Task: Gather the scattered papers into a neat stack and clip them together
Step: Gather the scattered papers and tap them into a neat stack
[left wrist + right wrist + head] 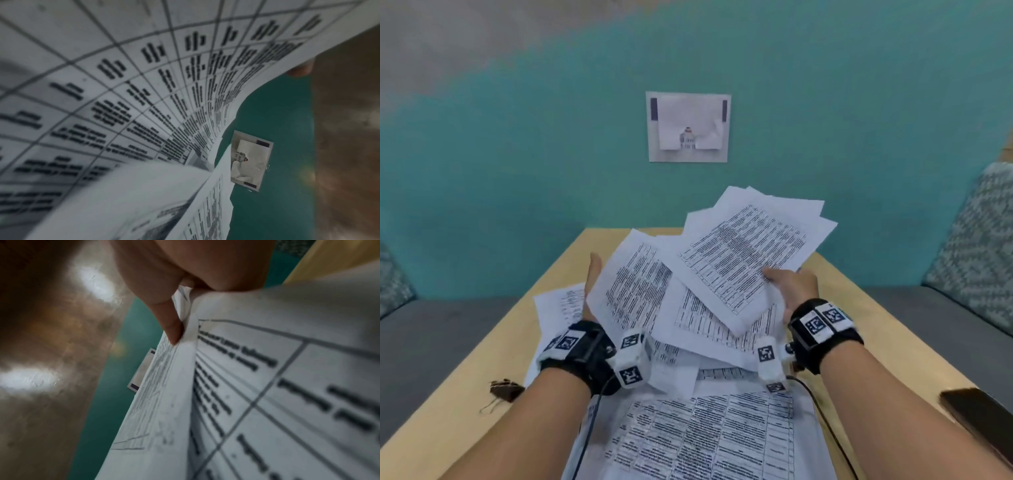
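Note:
A loose, fanned bundle of printed papers (722, 274) is lifted above the wooden table (465, 394). My left hand (593, 277) supports its left side with straight fingers, and one fingertip (300, 69) peeks past the curved sheets (144, 97). My right hand (787, 284) pinches the right side of the bundle, with its thumb (174, 327) pressed on the sheet edges (267, 386). More printed sheets (705, 438) lie flat on the table under my wrists. A dark binder clip (505, 390) sits on the table left of my left forearm.
A dark flat object (976, 407) lies at the table's right edge. Grey seats with patterned cushions (979, 246) flank the table. A paper notice (688, 126) hangs on the teal wall behind. Cables run from both wrist cameras across the lower sheets.

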The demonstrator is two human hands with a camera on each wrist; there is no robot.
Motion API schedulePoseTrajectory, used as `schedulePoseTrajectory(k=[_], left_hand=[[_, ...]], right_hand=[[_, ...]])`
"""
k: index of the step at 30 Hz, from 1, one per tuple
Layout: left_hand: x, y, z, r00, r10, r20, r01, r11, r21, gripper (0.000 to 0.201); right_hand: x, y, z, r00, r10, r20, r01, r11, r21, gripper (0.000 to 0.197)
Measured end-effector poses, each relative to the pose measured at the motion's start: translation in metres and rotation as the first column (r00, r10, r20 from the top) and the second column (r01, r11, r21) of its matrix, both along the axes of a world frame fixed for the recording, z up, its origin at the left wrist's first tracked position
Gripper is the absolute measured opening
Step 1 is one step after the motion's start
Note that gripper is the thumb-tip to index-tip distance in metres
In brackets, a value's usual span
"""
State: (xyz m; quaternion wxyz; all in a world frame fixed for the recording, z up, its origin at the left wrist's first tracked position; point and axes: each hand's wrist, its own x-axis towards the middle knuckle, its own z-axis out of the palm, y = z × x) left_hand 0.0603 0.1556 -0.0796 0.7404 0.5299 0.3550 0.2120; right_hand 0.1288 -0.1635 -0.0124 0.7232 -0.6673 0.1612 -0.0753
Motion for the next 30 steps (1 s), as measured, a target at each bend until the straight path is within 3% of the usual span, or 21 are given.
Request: schedulePoseTrajectory(k=[1, 2, 4, 5, 7, 9, 12, 14, 18, 19, 20, 22, 23, 24, 27, 30], left_hand=[[-0.001, -0.006, 0.004, 0.997, -0.073, 0.002, 0.073, 0.997, -0.025, 0.087], [-0.008, -0.019, 0.018, 0.988, -0.154, 0.019, 0.154, 0.988, -0.017, 0.083], [-0.01, -0.033, 0.036, 0.92, -0.381, 0.087, 0.381, 0.924, 0.012, 0.029], [-0.008, -0.04, 0.042, 0.885, -0.457, 0.087, 0.458, 0.889, 0.005, 0.021], [-0.005, -0.048, 0.047, 0.837, -0.547, -0.012, 0.547, 0.837, 0.022, 0.026], [-0.002, -0.045, 0.044, 0.815, -0.574, -0.076, 0.574, 0.818, -0.015, 0.038], [0.001, -0.051, 0.043, 0.787, -0.591, -0.178, 0.591, 0.804, -0.059, 0.036], [0.003, -0.057, 0.043, 0.768, -0.604, -0.211, 0.613, 0.79, -0.031, 0.041], [0.0, -0.066, 0.054, 0.768, -0.591, -0.246, 0.599, 0.799, -0.049, 0.013], [0.001, -0.065, 0.054, 0.777, -0.587, -0.228, 0.594, 0.803, -0.047, 0.014], [0.003, -0.062, 0.054, 0.768, -0.6, -0.223, 0.606, 0.794, -0.048, 0.031], [0.022, -0.045, 0.034, 0.759, -0.622, -0.191, 0.623, 0.78, -0.063, 0.1], [0.029, -0.037, 0.027, 0.742, -0.649, -0.17, 0.643, 0.76, -0.094, 0.115], [0.027, -0.036, 0.032, 0.733, -0.661, -0.164, 0.653, 0.75, -0.104, 0.107], [-0.003, -0.056, 0.072, 0.738, -0.673, -0.056, 0.672, 0.74, -0.028, 0.038], [0.003, -0.054, 0.089, 0.744, -0.666, 0.05, 0.654, 0.742, 0.147, 0.037]], right_hand=[[0.004, -0.003, -0.004, 1.0, -0.003, -0.016, 0.002, 1.0, -0.016, 0.088], [0.005, -0.006, -0.005, 1.0, -0.001, -0.031, 0.0, 0.999, -0.042, 0.085], [0.005, -0.01, -0.006, 0.996, 0.012, -0.092, -0.022, 0.994, -0.109, 0.084], [0.005, -0.011, -0.007, 0.992, 0.022, -0.123, -0.039, 0.99, -0.138, 0.084], [0.006, -0.014, -0.01, 0.979, 0.052, -0.195, -0.091, 0.976, -0.196, 0.076], [0.007, -0.017, -0.013, 0.955, 0.085, -0.284, -0.164, 0.949, -0.269, 0.061], [-0.001, -0.021, -0.011, 0.892, 0.158, -0.424, -0.352, 0.831, -0.432, 0.032], [-0.002, -0.023, -0.012, 0.856, 0.195, -0.478, -0.443, 0.754, -0.486, 0.034], [-0.001, -0.022, -0.012, 0.839, 0.208, -0.502, -0.485, 0.706, -0.516, 0.026], [0.001, -0.019, -0.014, 0.84, 0.238, -0.488, -0.497, 0.698, -0.516, 0.026], [0.002, -0.018, -0.015, 0.857, 0.282, -0.431, -0.484, 0.726, -0.488, 0.019], [0.008, -0.022, -0.02, 0.922, 0.303, -0.241, -0.38, 0.829, -0.411, 0.034], [0.006, -0.023, -0.016, 0.941, 0.299, -0.156, -0.336, 0.866, -0.369, 0.04], [0.004, -0.024, -0.013, 0.951, 0.299, -0.083, -0.309, 0.891, -0.332, 0.04], [0.003, -0.03, 0.002, 0.945, 0.32, 0.073, -0.296, 0.926, -0.233, 0.043], [0.006, -0.031, 0.019, 0.927, 0.296, 0.23, -0.256, 0.948, -0.187, 0.042]])
